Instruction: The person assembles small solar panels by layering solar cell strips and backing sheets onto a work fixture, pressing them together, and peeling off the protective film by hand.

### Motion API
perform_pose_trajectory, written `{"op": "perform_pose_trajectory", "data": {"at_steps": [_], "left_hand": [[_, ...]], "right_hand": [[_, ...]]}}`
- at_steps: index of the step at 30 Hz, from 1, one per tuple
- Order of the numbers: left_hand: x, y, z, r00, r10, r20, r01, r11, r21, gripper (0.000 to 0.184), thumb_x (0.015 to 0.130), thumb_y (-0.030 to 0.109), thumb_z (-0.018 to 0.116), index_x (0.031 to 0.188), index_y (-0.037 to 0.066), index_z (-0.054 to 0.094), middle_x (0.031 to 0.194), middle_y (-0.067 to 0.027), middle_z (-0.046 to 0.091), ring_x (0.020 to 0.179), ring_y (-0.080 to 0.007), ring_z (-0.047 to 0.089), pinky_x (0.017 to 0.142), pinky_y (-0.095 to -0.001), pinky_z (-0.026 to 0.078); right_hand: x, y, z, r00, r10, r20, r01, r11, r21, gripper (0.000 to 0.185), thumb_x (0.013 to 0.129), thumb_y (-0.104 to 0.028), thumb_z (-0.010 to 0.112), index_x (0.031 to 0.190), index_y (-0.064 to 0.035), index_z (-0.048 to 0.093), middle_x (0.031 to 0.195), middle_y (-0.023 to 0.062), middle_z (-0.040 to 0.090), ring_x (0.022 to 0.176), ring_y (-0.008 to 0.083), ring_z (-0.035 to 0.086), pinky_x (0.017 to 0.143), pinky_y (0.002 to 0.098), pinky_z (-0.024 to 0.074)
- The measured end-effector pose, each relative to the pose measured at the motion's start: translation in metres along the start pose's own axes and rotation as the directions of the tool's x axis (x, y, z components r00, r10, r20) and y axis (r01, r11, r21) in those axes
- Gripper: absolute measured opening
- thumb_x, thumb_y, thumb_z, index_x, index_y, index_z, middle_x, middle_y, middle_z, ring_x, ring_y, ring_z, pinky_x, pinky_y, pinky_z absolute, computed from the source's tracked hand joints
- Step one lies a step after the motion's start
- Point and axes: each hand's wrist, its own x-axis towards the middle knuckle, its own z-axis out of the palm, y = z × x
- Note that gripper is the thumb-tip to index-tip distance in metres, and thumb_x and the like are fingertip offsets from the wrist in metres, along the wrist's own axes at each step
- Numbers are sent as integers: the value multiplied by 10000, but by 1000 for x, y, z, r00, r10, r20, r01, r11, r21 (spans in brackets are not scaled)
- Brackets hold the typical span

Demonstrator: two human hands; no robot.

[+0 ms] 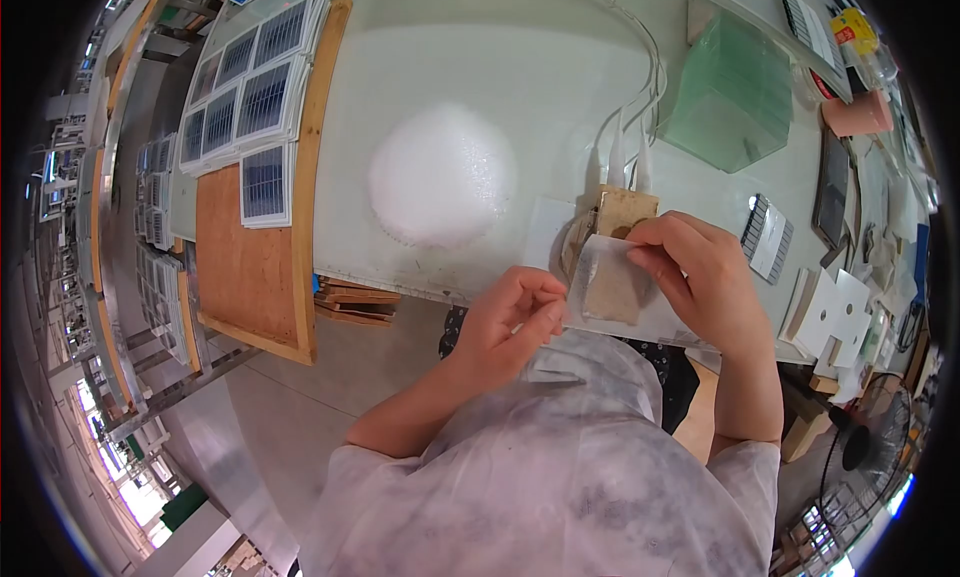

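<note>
A thin translucent sheet (652,295) lies at the table's front edge, over a flat brownish block showing through it. My right hand (700,272) pinches the sheet's upper right part between thumb and fingers. My left hand (512,322) is closed in a pinch at the sheet's left edge; whatever sits between its fingertips is too small to make out. Just beyond the sheet is a tan metal block (627,209), with several white cables (617,157) running into its far side.
Solar panels (262,99) lie in stacked rows on a wooden tray (245,267) at left. A bright white round patch (440,177) shows mid-table. Green glass plates (728,97) stand at back right. Nearer are a small dark panel (767,239), white blocks (825,317) and a pink cup (858,113).
</note>
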Motion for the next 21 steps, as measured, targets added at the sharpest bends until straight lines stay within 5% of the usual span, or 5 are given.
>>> {"op": "perform_pose_trajectory", "data": {"at_steps": [9, 21], "left_hand": [[0, -6, 1, 1000, 22, -7, -21, 999, 47, 257, 814, -92, 545, 1030, 19, 460, 882, -34, 532, 797, -65, 523, 709, -205, 445], [0, -8, 1, 999, 49, 20, -50, 997, 53, 282, 833, -77, 521, 1100, 3, 476, 862, -13, 509, 755, -55, 495, 656, -191, 416]], "right_hand": [[1, 1, 1, 1000, 1, -11, -1, 1000, -5, 91, 750, 6, 609, 817, -7, 549, 697, 93, 550, 611, 253, 533, 545, 312, 415], [1, -5, 2, 996, -8, -92, -7, 988, -153, 282, 696, -25, 678, 951, -26, 559, 756, 81, 560, 630, 236, 547, 563, 311, 441]]}}
